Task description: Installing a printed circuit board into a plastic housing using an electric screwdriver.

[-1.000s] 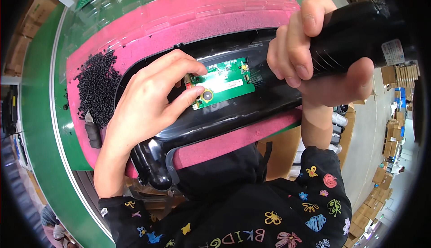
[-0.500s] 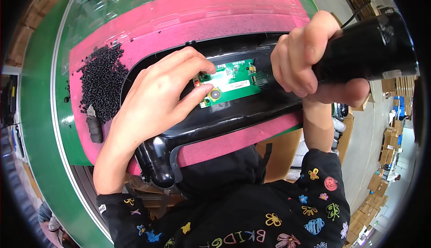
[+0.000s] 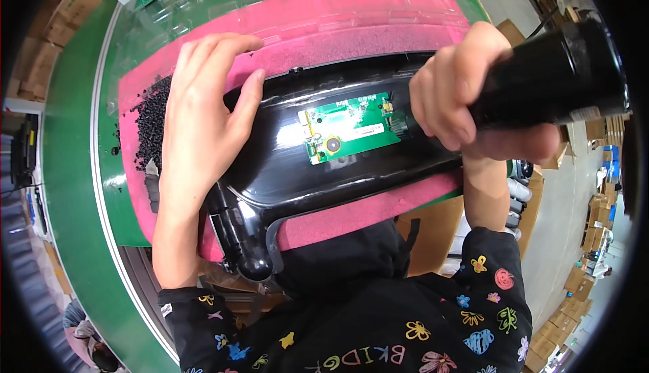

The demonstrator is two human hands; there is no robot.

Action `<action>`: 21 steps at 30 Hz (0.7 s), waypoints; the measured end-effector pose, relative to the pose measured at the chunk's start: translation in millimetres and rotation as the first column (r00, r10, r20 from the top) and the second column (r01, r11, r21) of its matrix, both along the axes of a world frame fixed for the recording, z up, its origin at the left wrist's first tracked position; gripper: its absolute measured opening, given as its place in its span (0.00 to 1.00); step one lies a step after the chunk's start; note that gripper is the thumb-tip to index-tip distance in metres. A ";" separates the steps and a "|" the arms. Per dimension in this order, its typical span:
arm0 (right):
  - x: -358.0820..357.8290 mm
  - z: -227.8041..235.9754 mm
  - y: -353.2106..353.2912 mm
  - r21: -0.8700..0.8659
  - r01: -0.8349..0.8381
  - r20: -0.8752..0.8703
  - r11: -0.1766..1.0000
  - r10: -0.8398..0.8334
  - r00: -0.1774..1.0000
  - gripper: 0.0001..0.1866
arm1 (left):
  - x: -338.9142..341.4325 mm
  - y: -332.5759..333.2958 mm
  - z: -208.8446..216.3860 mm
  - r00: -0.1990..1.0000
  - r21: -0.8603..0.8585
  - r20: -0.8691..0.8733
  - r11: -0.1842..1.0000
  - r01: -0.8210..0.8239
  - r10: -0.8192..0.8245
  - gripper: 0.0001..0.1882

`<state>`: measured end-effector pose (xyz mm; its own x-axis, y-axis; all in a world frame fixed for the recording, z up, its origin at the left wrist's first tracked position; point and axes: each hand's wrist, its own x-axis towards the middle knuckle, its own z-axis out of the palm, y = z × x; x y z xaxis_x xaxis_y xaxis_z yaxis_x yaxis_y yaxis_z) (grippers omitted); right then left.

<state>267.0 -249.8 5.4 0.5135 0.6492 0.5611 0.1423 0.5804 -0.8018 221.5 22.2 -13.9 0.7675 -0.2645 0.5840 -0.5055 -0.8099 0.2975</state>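
Observation:
A black plastic housing (image 3: pixel 297 190) lies lengthwise on the pink mat (image 3: pixel 351 228), its rounded tube-like end at the lower left. Inside it rests a green circuit board (image 3: pixel 355 144) with a white label. My right hand (image 3: pixel 454 79) is wrapped around a thick black electric screwdriver (image 3: pixel 551 79) over the housing's right end; the tool's tip is hidden behind my fingers. My left hand (image 3: pixel 193 116) hovers at the housing's left end, thumb and fingers apart, holding nothing. Just left of it spreads a pile of small black screws (image 3: pixel 149 119), partly covered by the hand.
A clear plastic tray (image 3: pixel 284 8) lies across the mat's far side. A dark grey roll-like piece (image 3: pixel 153 190) sits beside my left wrist. The green table (image 3: pixel 74 170) extends to the left. An open cardboard box (image 3: pixel 429 238) stands below the near edge at right.
My left hand has let go of the circuit board's left edge and moved left toward the screw pile. My right hand with the screwdriver stays almost in place.

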 end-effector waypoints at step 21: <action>-29.3 53.8 -33.9 0.493 0.732 0.346 0.470 -0.878 0.331 0.25 | -5.4 -2.5 -8.0 0.815 0.101 -0.554 0.959 0.266 -0.167 0.15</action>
